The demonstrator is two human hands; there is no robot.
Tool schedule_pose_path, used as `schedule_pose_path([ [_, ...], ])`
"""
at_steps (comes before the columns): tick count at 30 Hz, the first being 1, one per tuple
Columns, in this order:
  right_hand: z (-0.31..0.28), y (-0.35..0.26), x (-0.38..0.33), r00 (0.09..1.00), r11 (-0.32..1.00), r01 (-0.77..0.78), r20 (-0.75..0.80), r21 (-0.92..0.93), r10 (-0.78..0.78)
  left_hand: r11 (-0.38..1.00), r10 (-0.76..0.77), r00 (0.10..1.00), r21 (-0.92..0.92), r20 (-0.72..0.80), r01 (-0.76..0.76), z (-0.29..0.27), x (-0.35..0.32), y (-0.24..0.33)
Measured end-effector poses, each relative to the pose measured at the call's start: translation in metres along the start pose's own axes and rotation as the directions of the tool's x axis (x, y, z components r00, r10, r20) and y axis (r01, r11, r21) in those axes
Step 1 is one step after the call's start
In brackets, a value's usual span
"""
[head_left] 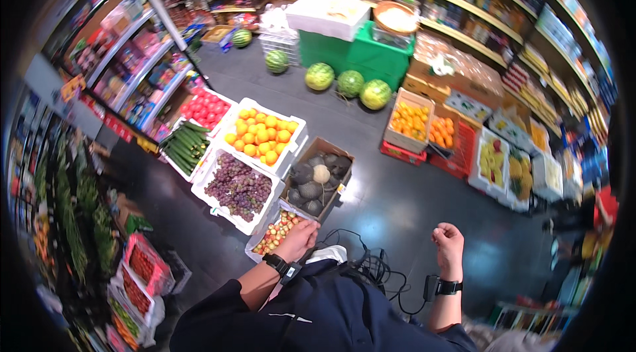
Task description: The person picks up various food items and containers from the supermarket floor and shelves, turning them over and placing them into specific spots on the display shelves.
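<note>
Red-and-yellow small fruits [273, 236] lie in a pale box [251, 248] at lower centre, close in front of the person, just left of the left hand.

Left to right: dark green cucumbers [182, 148]; red round produce [205, 110] beside them, farther back. Next, purple grapes [238, 183] in a white foam box [222, 216], with oranges [262, 135] in another behind.

Left hand [303, 236]: at the right side of the pale box, fingers curled, narrow. Cannot tell whether it holds anything or touches the box. Black wristband [281, 267] worn. Just beyond the hand: dark rounded produce [311, 190], one piece paler, in a cardboard box [336, 148].

Black cables [377, 269] bunch between the two forearms, near the dark shirt [331, 315].

Right hand [449, 241]: raised over grey floor [397, 219], well apart from the left; fingers bent into a loose fist. Black strap [450, 287] on its wrist, small dark module attached.

Beyond, upper right: orange fruit [411, 120] above a red crate [404, 153].
</note>
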State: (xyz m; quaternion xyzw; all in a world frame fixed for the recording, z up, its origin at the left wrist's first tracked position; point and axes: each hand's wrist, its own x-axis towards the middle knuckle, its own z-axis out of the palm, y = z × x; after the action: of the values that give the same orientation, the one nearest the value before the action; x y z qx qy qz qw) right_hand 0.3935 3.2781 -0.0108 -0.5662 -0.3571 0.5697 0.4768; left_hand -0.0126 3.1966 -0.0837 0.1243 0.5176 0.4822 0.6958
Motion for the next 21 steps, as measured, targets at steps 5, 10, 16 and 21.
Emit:
schedule_pose_path([
  [5,0.046,-0.035,0.112,0.994,0.993,-0.032,0.105,-0.114,0.044,0.956,-0.126,0.992,-0.268,-0.005,0.12,0.006,0.067,0.017],
  [10,0.071,-0.062,0.219,0.989,0.977,-0.143,0.02,-0.16,0.149,0.915,-0.14,0.985,-0.368,0.103,0.168,0.039,0.17,0.056],
  [16,0.099,-0.13,0.324,0.986,0.98,-0.127,0.093,-0.151,0.142,0.985,0.114,0.993,-0.13,-0.015,-0.115,0.124,0.255,0.166],
  [21,0.132,-0.131,0.446,0.967,0.974,-0.214,0.123,-0.077,0.223,0.984,0.066,0.989,-0.157,-0.129,-0.086,0.137,0.301,0.199],
])
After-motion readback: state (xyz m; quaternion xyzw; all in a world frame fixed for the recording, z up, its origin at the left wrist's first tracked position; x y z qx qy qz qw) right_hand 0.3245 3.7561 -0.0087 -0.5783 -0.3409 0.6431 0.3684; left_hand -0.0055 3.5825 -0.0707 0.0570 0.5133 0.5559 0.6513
